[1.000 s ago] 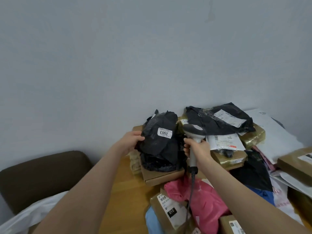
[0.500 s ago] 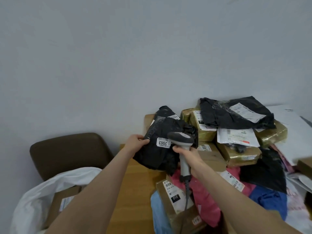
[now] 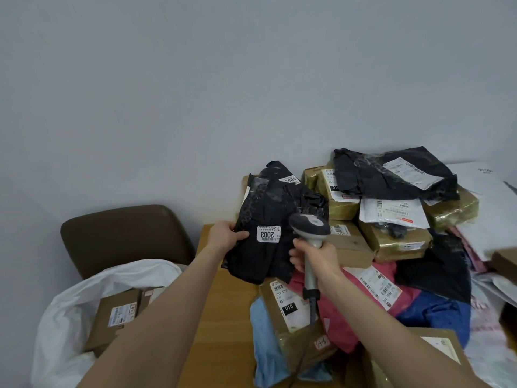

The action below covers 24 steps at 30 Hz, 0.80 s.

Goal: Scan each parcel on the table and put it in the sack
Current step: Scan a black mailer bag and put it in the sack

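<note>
Parcel (image 3: 260, 264) lifted off pile (image 3: 391, 239); left hand (image 3: 226, 238) grips edge.

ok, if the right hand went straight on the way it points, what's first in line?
Probably the black parcel labelled 2003, held by the left hand: it sits just beyond the right hand and its scanner. Depth unclear from one view.
</note>
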{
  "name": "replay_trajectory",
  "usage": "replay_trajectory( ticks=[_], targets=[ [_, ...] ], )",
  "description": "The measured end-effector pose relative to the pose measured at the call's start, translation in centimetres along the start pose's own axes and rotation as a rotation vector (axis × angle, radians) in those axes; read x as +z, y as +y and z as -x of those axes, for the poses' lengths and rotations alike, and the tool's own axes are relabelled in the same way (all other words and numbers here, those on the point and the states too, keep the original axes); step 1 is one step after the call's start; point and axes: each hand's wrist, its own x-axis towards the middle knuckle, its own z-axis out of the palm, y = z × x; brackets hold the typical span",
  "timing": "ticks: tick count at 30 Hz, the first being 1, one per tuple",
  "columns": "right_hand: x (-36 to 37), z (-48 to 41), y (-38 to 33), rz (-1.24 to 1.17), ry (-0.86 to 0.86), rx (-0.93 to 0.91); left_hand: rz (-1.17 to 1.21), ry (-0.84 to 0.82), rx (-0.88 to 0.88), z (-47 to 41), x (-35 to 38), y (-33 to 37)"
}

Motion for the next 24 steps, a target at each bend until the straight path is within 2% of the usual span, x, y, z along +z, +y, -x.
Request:
replay_trajectory(
  ticks=[6,14,24],
  targets=[
    [-0.8,4.9,2.4,0.138,-0.001,-0.024,0.108,0.059,0.042,1.1,0.5,-0.9],
    [-0.7,8.4,3.4,0.109,-0.067,-0.022,0.113,0.126,0.052,2.1,0.8,-1.4],
    [-0.6,9.0,4.1,0.122,-0.049,-0.022,0.125,0.140,0.035,2.8,0.9,-1.8]
  ],
)
